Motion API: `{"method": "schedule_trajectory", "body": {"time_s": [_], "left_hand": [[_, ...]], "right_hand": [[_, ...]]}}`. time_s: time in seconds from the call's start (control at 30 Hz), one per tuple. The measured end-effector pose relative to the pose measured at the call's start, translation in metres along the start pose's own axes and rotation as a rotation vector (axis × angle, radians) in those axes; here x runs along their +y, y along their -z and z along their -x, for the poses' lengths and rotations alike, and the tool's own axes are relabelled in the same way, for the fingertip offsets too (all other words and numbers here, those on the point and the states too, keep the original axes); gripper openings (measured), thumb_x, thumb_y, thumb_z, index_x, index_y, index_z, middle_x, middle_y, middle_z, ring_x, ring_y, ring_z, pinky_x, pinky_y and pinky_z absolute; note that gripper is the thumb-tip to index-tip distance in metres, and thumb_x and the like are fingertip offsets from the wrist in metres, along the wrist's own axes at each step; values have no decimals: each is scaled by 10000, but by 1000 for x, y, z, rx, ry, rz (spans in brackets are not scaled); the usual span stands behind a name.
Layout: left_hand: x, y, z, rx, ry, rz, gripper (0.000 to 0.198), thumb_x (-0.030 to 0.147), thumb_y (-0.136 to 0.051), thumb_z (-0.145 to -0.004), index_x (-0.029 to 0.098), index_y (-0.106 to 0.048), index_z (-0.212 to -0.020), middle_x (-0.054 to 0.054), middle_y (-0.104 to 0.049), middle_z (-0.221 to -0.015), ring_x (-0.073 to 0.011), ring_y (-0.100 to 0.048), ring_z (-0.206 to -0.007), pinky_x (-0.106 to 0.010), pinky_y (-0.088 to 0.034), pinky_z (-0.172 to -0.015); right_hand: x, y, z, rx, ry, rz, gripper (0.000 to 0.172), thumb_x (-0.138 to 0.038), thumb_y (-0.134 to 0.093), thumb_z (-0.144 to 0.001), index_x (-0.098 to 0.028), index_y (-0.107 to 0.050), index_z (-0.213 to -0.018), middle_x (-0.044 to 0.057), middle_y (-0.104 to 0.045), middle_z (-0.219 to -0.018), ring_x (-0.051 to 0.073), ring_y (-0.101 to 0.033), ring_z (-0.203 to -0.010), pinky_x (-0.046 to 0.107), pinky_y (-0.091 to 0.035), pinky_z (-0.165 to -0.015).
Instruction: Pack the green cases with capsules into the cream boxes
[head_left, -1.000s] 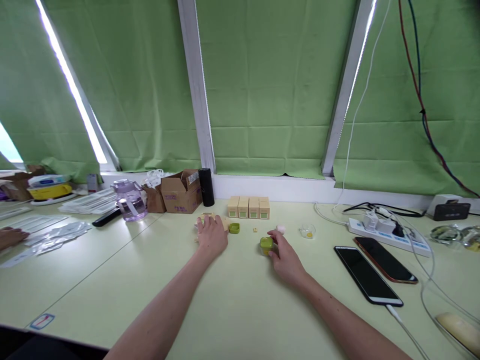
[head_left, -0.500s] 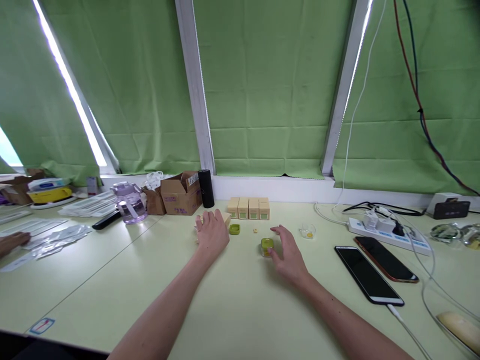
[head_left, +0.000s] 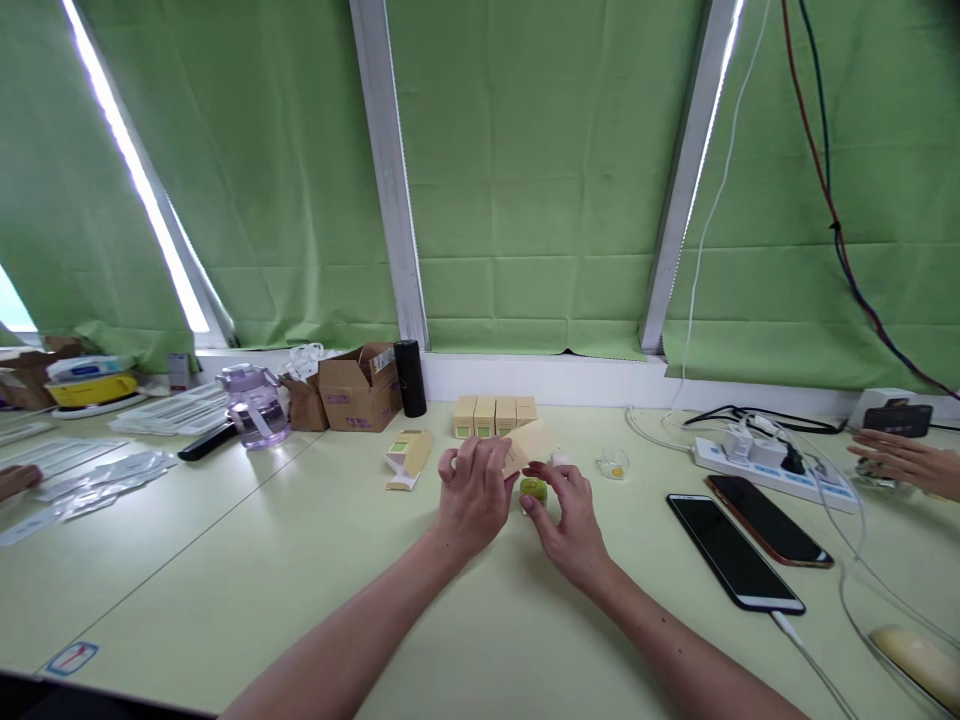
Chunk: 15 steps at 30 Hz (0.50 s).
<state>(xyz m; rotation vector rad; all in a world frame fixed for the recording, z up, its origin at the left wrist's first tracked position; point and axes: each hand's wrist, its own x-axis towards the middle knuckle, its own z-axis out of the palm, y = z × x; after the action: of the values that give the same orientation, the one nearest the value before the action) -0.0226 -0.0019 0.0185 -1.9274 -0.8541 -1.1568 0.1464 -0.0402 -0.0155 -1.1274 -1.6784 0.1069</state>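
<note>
My left hand [head_left: 474,492] pinches a cream-coloured paper piece [head_left: 529,446], tilted above the table; whether it is a leaflet or box card I cannot tell. Close to its right, my right hand [head_left: 568,515] has thumb and index finger curled around a small jar with a green lid [head_left: 533,489] standing on the table. An unfolded small carton [head_left: 409,458] lies left of my left hand. Behind the paper stands a row of several small cream boxes [head_left: 485,416]. Part of a small white object [head_left: 559,457] shows behind my right fingers.
A small clear dish [head_left: 613,464] with something yellow sits to the right. Beyond it are two phones [head_left: 735,550], a power strip [head_left: 780,470] and cables. A cardboard box [head_left: 361,388], black cylinder [head_left: 409,378] and purple jug [head_left: 255,405] stand left. Other people's hands [head_left: 911,463] show at both edges.
My left hand has moved right, off the carton, and now holds the cream paper. My right fingers have closed in around the jar. Another person's hand has appeared at the right edge.
</note>
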Motion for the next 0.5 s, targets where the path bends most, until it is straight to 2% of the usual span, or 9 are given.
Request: {"method": "schedule_trajectory", "body": {"time_s": [0.13,0.23,0.33,0.5], "left_hand": [[12,-2,7,56,-64,73,458,148,-585,-930,136,-489,-1378,-159,-724,-1188,-304,-567,-1175,-457,-314,-1000],[18,-1,10,62,-78,115,514,94,-590,-894,152,-484,-1394,-158,-710,-1212,-303,-554,-1201,-468,-323,-1027],[20,2,10,13,-91,208,583,110,-628,-871,164,-453,-1424,-165,-680,-1263,-316,-533,-1238,-483,-332,-1046],[15,7,10,-44,-40,388,721,174,-639,-861,157,-327,-1511,-208,-585,-1369,-350,-502,-1276,-530,-366,-1049]], "right_hand": [[1,-7,2,51,-125,-104,358,-582,-579,-964,-246,-669,-1044,84,-678,-1018,283,-613,-965,459,-502,-876],[5,-11,3,86,-211,-237,430,-606,-617,-931,-232,-647,-1141,95,-697,-1056,280,-638,-948,434,-523,-854],[10,-11,2,116,-263,-350,503,-608,-654,-904,-210,-630,-1211,115,-718,-1097,294,-658,-992,422,-540,-855],[19,-4,-3,128,-269,-418,491,-561,-678,-900,-216,-601,-1241,109,-717,-1122,287,-665,-1023,420,-555,-878]]}}
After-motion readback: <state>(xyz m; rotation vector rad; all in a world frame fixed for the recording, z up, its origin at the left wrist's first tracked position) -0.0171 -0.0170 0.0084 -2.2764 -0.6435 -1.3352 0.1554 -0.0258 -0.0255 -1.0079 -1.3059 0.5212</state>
